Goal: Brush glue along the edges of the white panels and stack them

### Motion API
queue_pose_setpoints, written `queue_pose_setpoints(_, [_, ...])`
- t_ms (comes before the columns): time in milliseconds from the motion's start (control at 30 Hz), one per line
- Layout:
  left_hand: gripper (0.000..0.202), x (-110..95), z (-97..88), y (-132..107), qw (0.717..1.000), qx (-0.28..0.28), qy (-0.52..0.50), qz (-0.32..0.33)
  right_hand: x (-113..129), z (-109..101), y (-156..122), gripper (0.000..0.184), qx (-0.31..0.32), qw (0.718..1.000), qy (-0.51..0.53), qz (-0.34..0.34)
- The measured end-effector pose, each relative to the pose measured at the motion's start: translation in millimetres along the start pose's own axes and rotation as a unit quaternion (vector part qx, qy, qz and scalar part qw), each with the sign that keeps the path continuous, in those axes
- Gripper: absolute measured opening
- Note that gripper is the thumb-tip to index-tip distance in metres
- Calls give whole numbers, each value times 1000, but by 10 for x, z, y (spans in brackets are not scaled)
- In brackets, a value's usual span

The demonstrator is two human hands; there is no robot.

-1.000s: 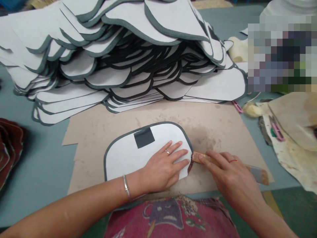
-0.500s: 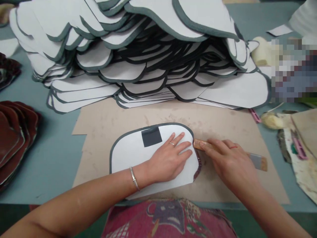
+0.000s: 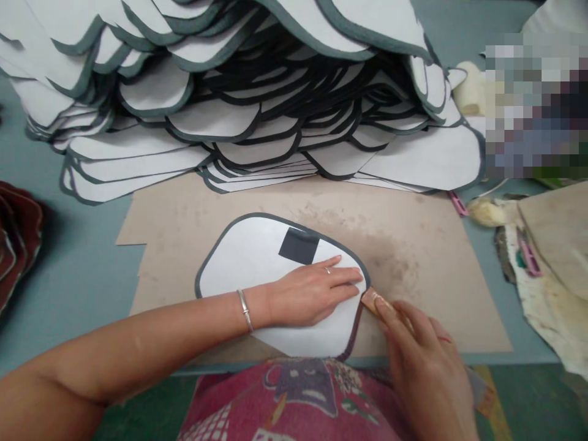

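Observation:
A white rounded panel (image 3: 239,257) with a dark grey border and a black square patch (image 3: 299,245) lies at a slant before me. My left hand (image 3: 307,294) rests flat on it, fingers stretched out. My right hand (image 3: 422,349) grips a flat brown-tipped stick tool (image 3: 373,301), its tip against the panel's right edge. Behind the hand, the tool's grey and brown far end shows blurred. Below the tip, the edge carries a dark reddish-brown strip (image 3: 354,331). My left forearm covers part of the panel's near side.
Beneath the panel is a brown cardboard sheet (image 3: 441,257) on the blue-grey table (image 3: 87,257). A big heap of white, dark-edged panels (image 3: 220,122) stands behind. Reddish-brown pieces (image 3: 18,239) lie at left; at right are a stained cloth (image 3: 551,282) and pink-handled tools (image 3: 530,258).
The panel has turned clockwise, its right end coming nearer to me. My left hand turned with it, and my right hand moved down toward the table's front edge with the tool.

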State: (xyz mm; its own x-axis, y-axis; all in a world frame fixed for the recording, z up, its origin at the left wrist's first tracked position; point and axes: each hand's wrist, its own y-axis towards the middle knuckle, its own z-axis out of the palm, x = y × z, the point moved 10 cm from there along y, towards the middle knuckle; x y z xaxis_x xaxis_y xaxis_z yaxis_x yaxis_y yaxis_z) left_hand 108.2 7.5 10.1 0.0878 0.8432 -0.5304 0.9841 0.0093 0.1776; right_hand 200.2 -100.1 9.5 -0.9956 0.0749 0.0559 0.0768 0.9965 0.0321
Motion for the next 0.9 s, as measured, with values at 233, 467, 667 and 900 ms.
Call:
queue_pose_setpoints(233, [33, -116, 116, -20, 992, 8, 77, -97, -92, -39, 211, 53, 33, 999, -5, -12])
queue_pose_setpoints(467, [31, -121, 73, -103, 997, -11, 28, -65, -67, -64, 232, 56, 33, 996, 15, -79])
queue_pose_setpoints(667, [27, -216, 61, -192, 1000, 14, 3, 6, 167, -4, -152, 60, 4, 1000, 12, -20])
queue_pose_setpoints(900, [30, -268, 89, -272, 1000, 4, -6, 7, 155, -3, -34, 55, 27, 997, 3, -67])
